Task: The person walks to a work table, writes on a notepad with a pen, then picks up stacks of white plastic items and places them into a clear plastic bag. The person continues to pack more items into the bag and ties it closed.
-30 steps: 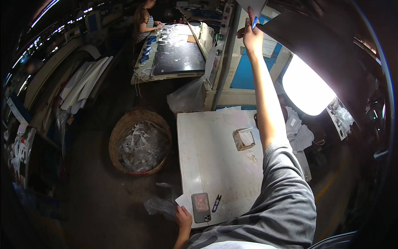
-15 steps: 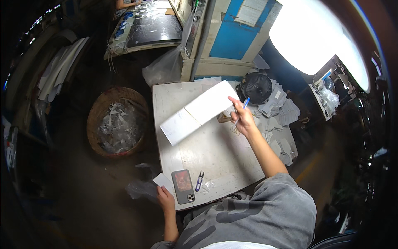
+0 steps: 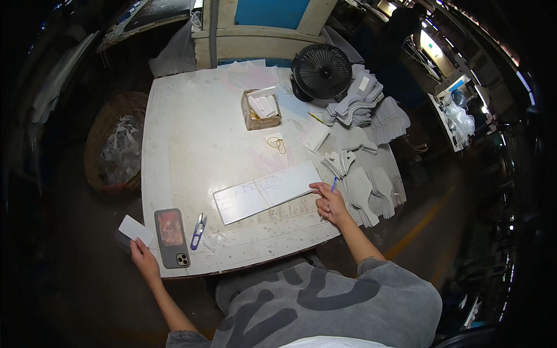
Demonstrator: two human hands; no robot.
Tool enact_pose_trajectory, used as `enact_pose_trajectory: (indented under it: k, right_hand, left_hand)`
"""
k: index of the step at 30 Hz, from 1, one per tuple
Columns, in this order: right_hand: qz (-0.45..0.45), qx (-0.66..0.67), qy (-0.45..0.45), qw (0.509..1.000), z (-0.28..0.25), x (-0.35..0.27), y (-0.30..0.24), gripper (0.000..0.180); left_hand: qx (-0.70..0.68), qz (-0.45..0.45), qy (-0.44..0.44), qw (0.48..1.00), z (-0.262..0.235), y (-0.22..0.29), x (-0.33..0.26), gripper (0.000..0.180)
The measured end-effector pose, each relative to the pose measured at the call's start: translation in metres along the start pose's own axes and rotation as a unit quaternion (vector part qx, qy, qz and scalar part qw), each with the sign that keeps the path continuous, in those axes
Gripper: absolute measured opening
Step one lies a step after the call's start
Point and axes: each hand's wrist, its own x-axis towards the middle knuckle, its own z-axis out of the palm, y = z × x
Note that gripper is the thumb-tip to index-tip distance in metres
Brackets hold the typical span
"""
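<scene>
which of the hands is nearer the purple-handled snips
The left. The left hand is to the left of the snips, with the phone between them; the right hand is farther off to their right, at the right end of the long white pad.

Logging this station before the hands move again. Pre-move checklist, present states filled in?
1. White card gripped by left hand: ok.
2. Blue pen secured: ok, in the right hand, whose fingertips are at the right end of the long white board.
3. Band across the board: ok, near its middle.
4. Smartphone apart from the board: ok, gap visible.
5. Purple-handled thread snips shut: not ok, tips look slightly apart.
6. Black fan switched off: cannot tell from a still.
</scene>
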Motion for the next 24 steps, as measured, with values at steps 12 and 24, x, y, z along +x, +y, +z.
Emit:
enact_pose_trajectory:
  k: [12, 24]
  right_hand:
    - [-0.065, 0.010, -0.194, 0.979, -0.013, -0.006, 0.003, 0.037]
    - [-0.073, 0.045, -0.238, 0.968, -0.017, 0.006, 0.015, 0.037]
  left_hand:
    - [0.452, -0.089, 0.411, 0.786, -0.104, 0.028, -0.067, 0.040]
    - [0.280, -0.006, -0.131, 0.951, 0.034, 0.054, -0.252, 0.018]
